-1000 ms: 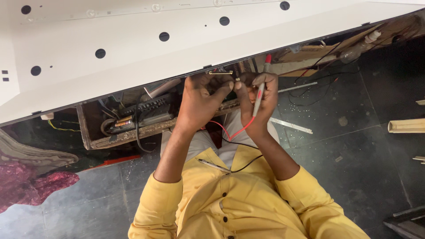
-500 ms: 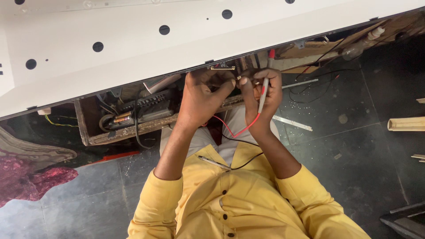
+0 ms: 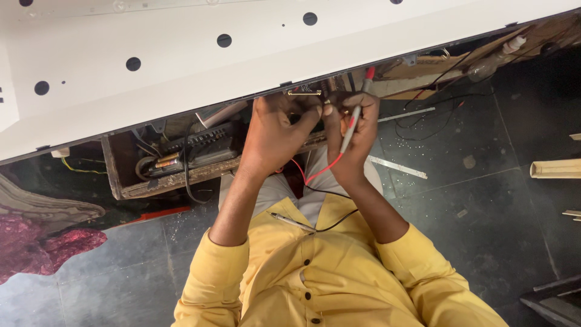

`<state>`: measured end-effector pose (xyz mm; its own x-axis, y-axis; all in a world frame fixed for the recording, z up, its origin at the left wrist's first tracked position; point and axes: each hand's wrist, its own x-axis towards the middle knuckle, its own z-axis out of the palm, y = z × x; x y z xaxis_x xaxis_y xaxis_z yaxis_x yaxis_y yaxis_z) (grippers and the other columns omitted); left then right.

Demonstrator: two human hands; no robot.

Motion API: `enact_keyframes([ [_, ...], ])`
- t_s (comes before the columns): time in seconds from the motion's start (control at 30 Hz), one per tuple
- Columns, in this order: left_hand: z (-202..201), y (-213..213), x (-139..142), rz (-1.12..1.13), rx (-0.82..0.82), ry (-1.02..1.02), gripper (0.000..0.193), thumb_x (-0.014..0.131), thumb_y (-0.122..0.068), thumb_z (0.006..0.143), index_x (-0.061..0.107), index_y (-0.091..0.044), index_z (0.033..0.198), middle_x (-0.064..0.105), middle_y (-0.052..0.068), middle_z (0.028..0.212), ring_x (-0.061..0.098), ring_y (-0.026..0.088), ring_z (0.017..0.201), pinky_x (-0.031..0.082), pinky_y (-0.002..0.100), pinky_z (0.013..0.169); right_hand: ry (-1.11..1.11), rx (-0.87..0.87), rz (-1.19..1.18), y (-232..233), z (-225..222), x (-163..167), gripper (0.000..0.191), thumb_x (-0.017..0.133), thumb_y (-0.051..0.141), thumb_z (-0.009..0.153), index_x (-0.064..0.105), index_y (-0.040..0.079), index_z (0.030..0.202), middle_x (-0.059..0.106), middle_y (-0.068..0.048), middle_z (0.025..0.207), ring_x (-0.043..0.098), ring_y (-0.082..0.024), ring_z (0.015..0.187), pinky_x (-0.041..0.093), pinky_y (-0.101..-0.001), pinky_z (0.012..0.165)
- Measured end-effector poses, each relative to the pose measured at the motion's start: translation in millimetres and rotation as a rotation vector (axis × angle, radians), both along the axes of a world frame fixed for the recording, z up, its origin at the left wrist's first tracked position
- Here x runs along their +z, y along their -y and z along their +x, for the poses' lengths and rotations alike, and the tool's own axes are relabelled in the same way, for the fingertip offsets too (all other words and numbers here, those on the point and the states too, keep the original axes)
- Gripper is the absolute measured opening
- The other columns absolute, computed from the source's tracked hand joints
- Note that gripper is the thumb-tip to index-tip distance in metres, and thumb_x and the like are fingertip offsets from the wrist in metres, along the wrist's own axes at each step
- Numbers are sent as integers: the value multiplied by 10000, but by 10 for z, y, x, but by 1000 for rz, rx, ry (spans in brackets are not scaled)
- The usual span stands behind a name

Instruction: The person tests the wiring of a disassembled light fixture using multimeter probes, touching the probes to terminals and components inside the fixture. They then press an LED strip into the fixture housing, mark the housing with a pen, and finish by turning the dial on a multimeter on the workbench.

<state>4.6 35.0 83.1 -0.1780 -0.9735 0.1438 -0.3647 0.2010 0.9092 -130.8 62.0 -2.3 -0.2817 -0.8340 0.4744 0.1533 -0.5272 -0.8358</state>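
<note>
Our left hand (image 3: 279,130) pinches a small metal part (image 3: 304,92) at the white panel's (image 3: 181,54) edge while our right hand (image 3: 354,130) grips a red-tipped probe (image 3: 356,115), which could slip and touch neighbouring wiring.

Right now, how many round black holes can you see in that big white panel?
5: one at the far left, then and rising rightward, one cut by the top edge. More may lie outside the frame.
</note>
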Motion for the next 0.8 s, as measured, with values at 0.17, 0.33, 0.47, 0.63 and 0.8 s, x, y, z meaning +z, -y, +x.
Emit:
enact_keyframes([
  [0.17, -27, -5, -65, 3, 3, -97, 131, 715, -69, 868, 753, 20, 956, 776, 69, 821, 702, 82, 744, 555, 278, 686, -141, -104, 5, 10, 26, -77, 267, 576, -83, 1071, 394, 47, 1218, 585, -94, 1154, 532, -75, 973, 461, -216, 882],
  [0.33, -50, -39, -157, -22, 2, -234, 117, 684, -49, 900, 719, 41, 966, 751, 67, 816, 682, 67, 757, 557, 268, 709, -195, -111, -45, 23, 36, -142, 279, 567, -90, 1084, 387, 44, 1249, 550, -76, 1164, 528, -67, 952, 452, -195, 863],
  [0.47, -53, -51, -186, -22, 8, -244, 128, 707, -46, 886, 718, 35, 985, 754, 57, 854, 695, 74, 782, 570, 263, 730, -165, -171, 168, 10, 37, -152, 302, 630, -67, 1049, 424, 32, 1248, 495, -26, 993, 398, -8, 738, 329, -153, 663],
  [0.63, -27, -45, -157, 60, 9, -216, 124, 756, -60, 890, 758, 15, 988, 782, 45, 862, 739, 70, 818, 600, 264, 768, -25, -47, 52, 26, -31, -100, 297, 615, -83, 1058, 419, 47, 1238, 612, -61, 1108, 410, 8, 754, 341, -129, 671],
  [0.8, 15, -32, -95, 91, -8, -177, 157, 773, -50, 871, 772, 4, 1018, 783, 44, 867, 731, 68, 799, 589, 254, 698, 30, 10, 20, 47, -39, -61, 333, 621, -91, 1057, 414, 46, 1279, 588, -73, 1117, 545, -50, 940, 459, -171, 850],
])
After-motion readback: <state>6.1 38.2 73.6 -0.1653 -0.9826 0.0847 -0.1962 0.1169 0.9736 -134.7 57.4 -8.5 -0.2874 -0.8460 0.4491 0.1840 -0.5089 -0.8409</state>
